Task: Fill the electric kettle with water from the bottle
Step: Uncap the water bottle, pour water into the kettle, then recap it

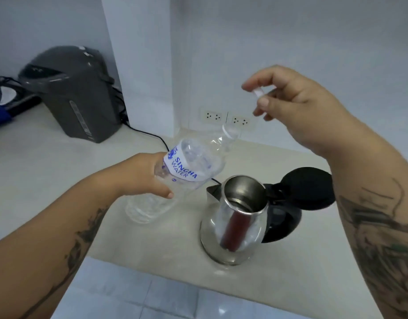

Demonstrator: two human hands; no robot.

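Head view looks down on a pale bench [290, 284] set in a white-walled corner. On it stands the electric kettle [235, 224], a glass-and-steel body with its black lid [307, 187] flipped open to the right and a dark tube hanging down inside; the steel mouth is uncovered. The left hand [138, 174] holds a clear plastic water bottle [182, 173] with a blue-and-white "SINGHA WATER" label, its fingers [162, 192] wrapped and clamped around the middle of the bottle. That bottle is off the bench, tilted with its open neck pointing up and away toward the wall, its base down toward the camera, just left of the kettle and not over its mouth. The right hand [297, 104] is raised above and behind the kettle, its fingers [264, 102] pinched together on a small white bottle cap [259, 91]. On the back wall, 2 white power sockets [226, 118] sit side by side just behind the bottle neck. At far left, well apart from the kettle, stands a grey thermo pot [76, 93], with a black cord [150, 135] trailing across the bench toward the kettle.
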